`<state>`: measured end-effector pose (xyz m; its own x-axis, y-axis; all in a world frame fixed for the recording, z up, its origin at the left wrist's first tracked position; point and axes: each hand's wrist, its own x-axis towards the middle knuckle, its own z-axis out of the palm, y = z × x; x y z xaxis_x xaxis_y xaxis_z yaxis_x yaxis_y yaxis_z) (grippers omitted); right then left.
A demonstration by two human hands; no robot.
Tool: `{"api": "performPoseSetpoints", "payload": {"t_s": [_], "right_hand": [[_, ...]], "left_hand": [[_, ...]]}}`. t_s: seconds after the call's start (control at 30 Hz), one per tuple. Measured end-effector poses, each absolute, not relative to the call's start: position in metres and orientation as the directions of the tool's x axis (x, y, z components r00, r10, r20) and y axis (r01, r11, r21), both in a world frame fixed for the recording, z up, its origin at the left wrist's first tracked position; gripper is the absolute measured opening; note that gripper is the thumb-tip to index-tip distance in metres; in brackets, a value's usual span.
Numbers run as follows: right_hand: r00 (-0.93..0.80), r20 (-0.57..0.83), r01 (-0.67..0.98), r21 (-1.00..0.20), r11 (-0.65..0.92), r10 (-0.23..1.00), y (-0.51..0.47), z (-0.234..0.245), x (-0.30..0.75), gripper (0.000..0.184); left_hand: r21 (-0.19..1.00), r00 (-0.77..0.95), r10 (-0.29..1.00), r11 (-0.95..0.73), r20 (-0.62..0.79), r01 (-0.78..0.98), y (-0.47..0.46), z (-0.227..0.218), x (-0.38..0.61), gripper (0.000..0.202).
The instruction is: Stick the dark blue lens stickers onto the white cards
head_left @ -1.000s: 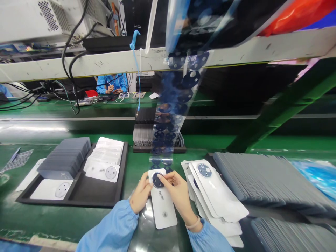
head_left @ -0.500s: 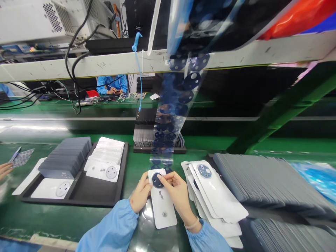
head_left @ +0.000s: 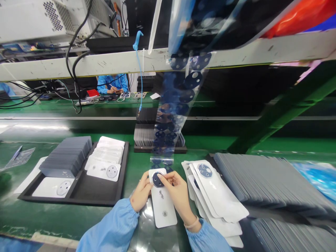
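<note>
Item: white back cover point(head_left: 164, 207), lying lengthwise on green counter point(head_left: 65, 217), front centre, between both hands. 
Holding: left hand point(head_left: 141, 194), fingers clasping cover's upper left edge; right hand point(head_left: 179, 194), fingers pinching dark round disc point(head_left: 156, 179) sitting on cover's top end. 
Adjoining: clear film strip point(head_left: 170, 122) hanging just behind; pile of white covers point(head_left: 223, 199) lying just right.

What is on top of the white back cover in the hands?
A dark round lens piece lies on the white back cover, at the top. The right hand hides its right edge; the left hand steadies the cover.
</note>
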<state>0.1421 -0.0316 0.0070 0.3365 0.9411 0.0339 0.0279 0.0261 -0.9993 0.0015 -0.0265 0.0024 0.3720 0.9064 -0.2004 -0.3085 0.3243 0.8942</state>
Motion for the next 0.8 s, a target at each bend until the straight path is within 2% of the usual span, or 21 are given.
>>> {"api": "performPoseSetpoints", "payload": {"t_s": [0.33,0.43,0.6,0.67,0.7,0.77,0.8], "right_hand": [[0.343,0.077,0.114,-0.993,0.04,0.936,-0.035,0.0,0.139,0.035],[0.352,0.204,0.277,-0.955,0.107,0.913,-0.039,0.0,0.136,0.028],[0.342,0.45,0.564,-0.801,0.203,0.825,-0.04,0.0,0.131,0.03],[0.382,0.503,0.598,-0.774,0.208,0.775,-0.037,-0.002,0.131,0.038],[0.409,0.508,0.593,-0.779,0.203,0.758,-0.036,-0.003,0.132,0.047],[0.439,0.457,0.538,-0.823,0.181,0.773,-0.034,-0.004,0.134,0.067],[0.423,0.395,0.488,-0.858,0.162,0.815,-0.034,-0.004,0.134,0.068]], "left_hand": [[0.92,0.365,0.916,0.277,-0.166,-0.278,-0.025,0.004,0.0,0.048],[0.939,0.354,0.927,0.223,-0.122,-0.261,-0.028,0.007,0.002,0.044],[0.932,0.297,0.948,0.205,-0.112,-0.3,-0.033,0.014,0.008,0.044],[0.927,0.265,0.955,0.211,-0.129,-0.309,-0.034,0.015,0.009,0.046],[0.925,0.254,0.957,0.218,-0.14,-0.312,-0.034,0.014,0.01,0.047],[0.92,0.241,0.958,0.231,-0.158,-0.318,-0.033,0.014,0.011,0.052],[0.918,0.241,0.957,0.237,-0.164,-0.317,-0.033,0.013,0.011,0.053]]}}
